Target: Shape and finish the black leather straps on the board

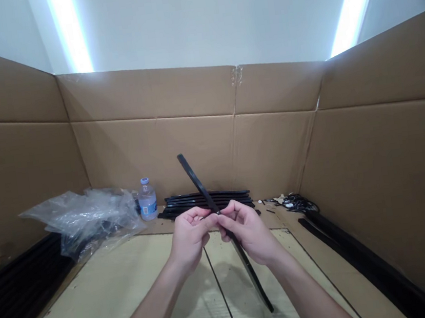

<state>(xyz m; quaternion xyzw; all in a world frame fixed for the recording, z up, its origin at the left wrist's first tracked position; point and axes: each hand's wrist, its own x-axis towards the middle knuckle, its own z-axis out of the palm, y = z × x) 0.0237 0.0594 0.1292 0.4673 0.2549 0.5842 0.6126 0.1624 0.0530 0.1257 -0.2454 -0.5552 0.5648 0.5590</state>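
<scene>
A long, thin black strip [195, 179] slants across the middle of the head view, its upper end leaning left and its lower end reaching right over the pale board. My left hand [193, 233] is closed at the strip's middle, thumb and fingers pinched. Right beside it, my right hand [246, 229] also pinches the strip, the two thumb tips meeting. Whatever small part may lie between the fingertips is hidden. Behind the hands rests a stack of black strips [171, 205] like the held one.
Pale boards [116, 289] cover the work surface, with cardboard walls [157, 150] around it. On the left are clear plastic bags [95, 214], a water bottle [148, 200] and long black strips [22, 285]. Rightward lie a tangled black bundle [299, 202] and long black lengths [355, 250].
</scene>
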